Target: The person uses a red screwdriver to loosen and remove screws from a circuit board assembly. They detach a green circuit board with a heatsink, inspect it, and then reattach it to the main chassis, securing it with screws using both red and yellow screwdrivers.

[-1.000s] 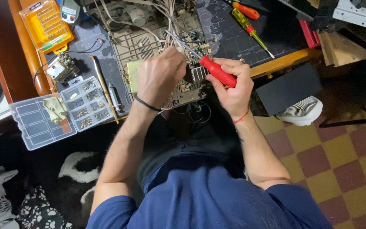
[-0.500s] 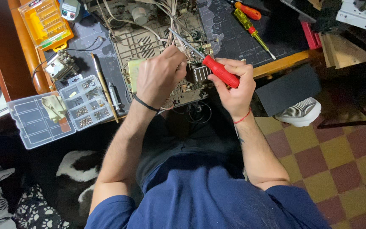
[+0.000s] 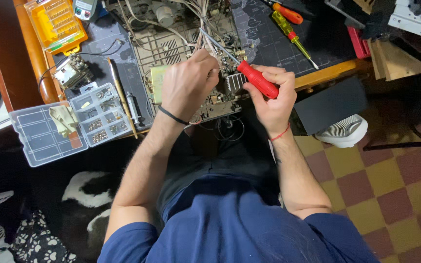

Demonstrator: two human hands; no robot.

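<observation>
Red screwdriver (image 3: 257, 80) tilted flatter than before, right hand (image 3: 271, 100) gripping it, left hand (image 3: 186, 85) fingers curled on circuit board (image 3: 171, 48), orange case (image 3: 57, 22) top-left

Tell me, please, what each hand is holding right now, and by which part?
The right hand holds a red-handled screwdriver by its handle. The left hand rests on the wires of the open chassis; whether it pinches anything cannot be told.

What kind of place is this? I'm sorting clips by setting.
Likely a home electronics repair bench: an opened chassis full of wires, a red screwdriver in the right hand, a compartment box of small parts, over a checkered tile floor.
</observation>
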